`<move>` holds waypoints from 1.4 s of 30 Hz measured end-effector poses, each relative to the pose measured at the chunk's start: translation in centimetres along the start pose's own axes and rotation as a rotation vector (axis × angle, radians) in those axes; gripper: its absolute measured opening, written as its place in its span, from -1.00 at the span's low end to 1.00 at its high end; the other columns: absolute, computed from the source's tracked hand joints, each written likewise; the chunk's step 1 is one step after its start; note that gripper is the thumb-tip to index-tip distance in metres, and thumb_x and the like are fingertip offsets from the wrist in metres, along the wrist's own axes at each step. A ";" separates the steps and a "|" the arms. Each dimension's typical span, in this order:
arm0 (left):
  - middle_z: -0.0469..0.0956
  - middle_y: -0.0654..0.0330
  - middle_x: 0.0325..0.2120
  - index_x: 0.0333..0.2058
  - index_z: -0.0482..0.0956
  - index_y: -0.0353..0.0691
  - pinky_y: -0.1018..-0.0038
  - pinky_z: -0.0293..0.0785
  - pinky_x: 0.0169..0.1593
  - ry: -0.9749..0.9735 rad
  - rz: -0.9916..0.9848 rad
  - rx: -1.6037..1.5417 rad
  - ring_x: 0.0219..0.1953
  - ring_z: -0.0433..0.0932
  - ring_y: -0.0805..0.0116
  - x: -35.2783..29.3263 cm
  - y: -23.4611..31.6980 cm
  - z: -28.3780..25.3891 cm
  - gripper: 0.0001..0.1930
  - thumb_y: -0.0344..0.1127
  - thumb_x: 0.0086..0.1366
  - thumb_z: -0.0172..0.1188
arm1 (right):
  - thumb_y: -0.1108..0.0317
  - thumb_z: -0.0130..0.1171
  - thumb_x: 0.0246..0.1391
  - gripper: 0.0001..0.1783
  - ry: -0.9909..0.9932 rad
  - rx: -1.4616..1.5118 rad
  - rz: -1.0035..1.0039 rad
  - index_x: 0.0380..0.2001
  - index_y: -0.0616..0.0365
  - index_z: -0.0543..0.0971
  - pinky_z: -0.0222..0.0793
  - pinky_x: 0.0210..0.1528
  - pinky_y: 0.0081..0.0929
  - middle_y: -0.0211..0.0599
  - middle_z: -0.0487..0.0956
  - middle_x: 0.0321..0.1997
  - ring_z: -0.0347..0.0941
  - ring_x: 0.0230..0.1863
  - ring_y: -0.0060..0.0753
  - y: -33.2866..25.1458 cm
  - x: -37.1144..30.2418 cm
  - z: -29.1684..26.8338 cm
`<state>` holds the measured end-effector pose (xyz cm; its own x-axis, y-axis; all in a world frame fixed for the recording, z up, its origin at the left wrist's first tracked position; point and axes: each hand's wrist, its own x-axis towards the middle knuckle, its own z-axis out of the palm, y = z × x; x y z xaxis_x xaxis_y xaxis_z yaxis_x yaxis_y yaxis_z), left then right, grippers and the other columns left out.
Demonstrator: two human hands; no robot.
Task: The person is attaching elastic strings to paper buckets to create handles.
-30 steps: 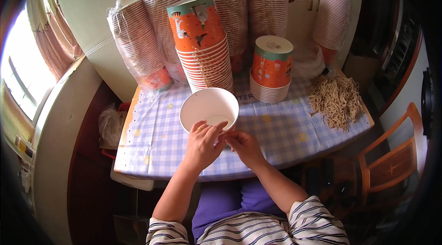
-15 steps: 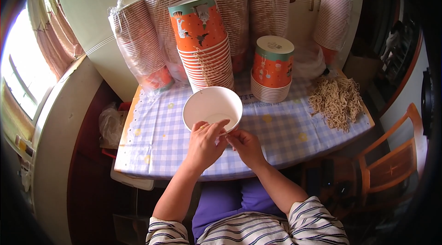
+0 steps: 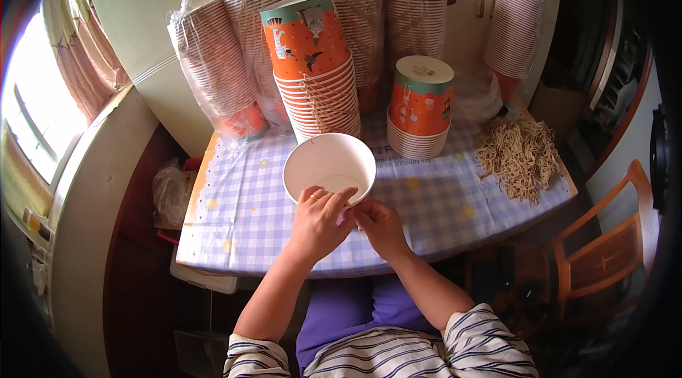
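A paper bucket [image 3: 327,158] with a white inside is tilted so that its mouth faces me. My left hand [image 3: 321,220] grips its near rim, fingers reaching over into the bucket and thumb outside. Close beside it, my right hand [image 3: 381,227] is pinched at the near right of the rim. What its fingertips hold is too small to make out. Just beyond the bucket stands a tall stack of upside-down orange paper buckets [image 3: 305,47] with tan cords hanging down its striped rims. A shorter stack of orange buckets [image 3: 420,104] stands to its right.
Tangled tan cords [image 3: 520,159] lie in a pile at the table's right end. Several plastic-wrapped bucket stacks [image 3: 213,65] line the back. A blue checked tablecloth [image 3: 433,207] covers the table. A wooden chair [image 3: 604,243] stands at the right, a window [image 3: 35,101] at the left.
The bucket has shifted very slightly to the right along with both hands. My grip on its near rim looks the same, and the stacks and cord pile have not moved.
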<state>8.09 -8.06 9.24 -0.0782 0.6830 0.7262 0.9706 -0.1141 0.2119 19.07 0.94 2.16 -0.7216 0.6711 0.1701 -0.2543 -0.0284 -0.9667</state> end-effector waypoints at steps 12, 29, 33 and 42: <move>0.58 0.29 -0.56 -0.16 0.51 -0.17 0.29 0.35 -0.01 -0.013 0.007 0.006 -0.43 0.57 0.36 -0.5 -0.4 0.3 -0.60 -0.45 -0.06 0.26 | 0.38 0.14 0.10 -0.84 -0.018 -0.056 -0.026 -0.31 0.26 0.54 0.31 -0.38 -0.67 -0.40 0.58 -0.46 0.40 -0.42 -0.72 -0.5 -0.1 -0.3; 0.44 0.09 -0.07 -0.30 0.57 -0.17 0.03 -0.06 0.29 -0.157 -0.372 0.439 0.17 0.25 0.04 -1.6 -1.7 -7.6 -0.68 -0.57 -0.09 0.05 | 0.26 0.14 0.12 -0.77 0.204 -0.183 -0.088 -0.30 0.22 0.57 0.23 -0.42 -0.72 -0.56 0.49 -0.51 0.25 -0.51 -0.76 -2.4 2.9 -6.4; 0.49 0.11 -0.13 -0.18 0.53 -0.22 0.14 0.16 0.14 -0.049 -0.271 0.259 -0.02 0.43 0.14 -0.2 1.5 -5.8 -0.68 -0.32 0.03 0.21 | 0.27 0.12 0.13 -0.76 0.140 -0.171 -0.110 -0.24 0.21 0.57 0.26 -0.39 -0.71 -0.55 0.49 -0.46 0.28 -0.48 -0.75 -2.3 2.8 -4.5; 0.58 0.16 -0.47 -0.36 0.58 -0.15 0.25 0.36 -0.16 -0.301 -0.221 0.100 -0.38 0.55 0.16 0.0 3.2 -3.1 -0.85 -0.34 0.04 0.20 | 0.33 0.17 0.08 -0.82 -0.051 -0.061 -0.057 -0.45 0.24 0.57 0.26 -0.41 -0.71 -0.55 0.49 -0.54 0.30 -0.46 -0.78 -1.2 0.3 -3.1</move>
<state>10.45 -10.65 11.98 -0.2323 0.8662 0.4424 0.9563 0.1203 0.2666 21.19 3.50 2.80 -0.7397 0.6314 0.2329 -0.2571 0.0548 -0.9648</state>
